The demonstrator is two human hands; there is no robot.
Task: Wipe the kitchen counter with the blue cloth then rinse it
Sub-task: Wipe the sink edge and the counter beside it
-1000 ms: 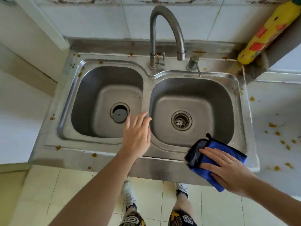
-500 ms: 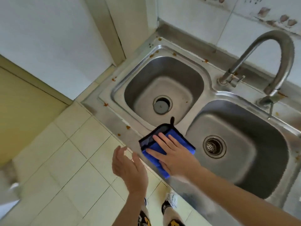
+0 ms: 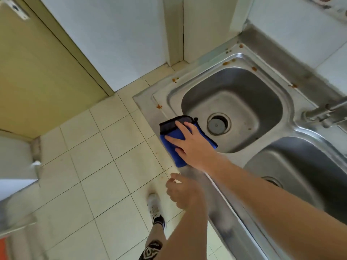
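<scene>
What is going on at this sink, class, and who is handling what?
A person is wiping the steel sink rim with a blue cloth, pressing it flat under the right hand at the front edge of the basin. The left hand hangs over the floor tiles, holding nothing. Orange spots dot the rim ahead of the cloth, near the corner. The rinse is not yet done.

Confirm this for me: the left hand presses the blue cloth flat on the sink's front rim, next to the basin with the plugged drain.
One thing is wrong: it is the right hand, not the left, that presses the blue cloth flat on the sink's front rim, next to the basin with the plugged drain. The left hand holds nothing. The head view shows this.
</scene>
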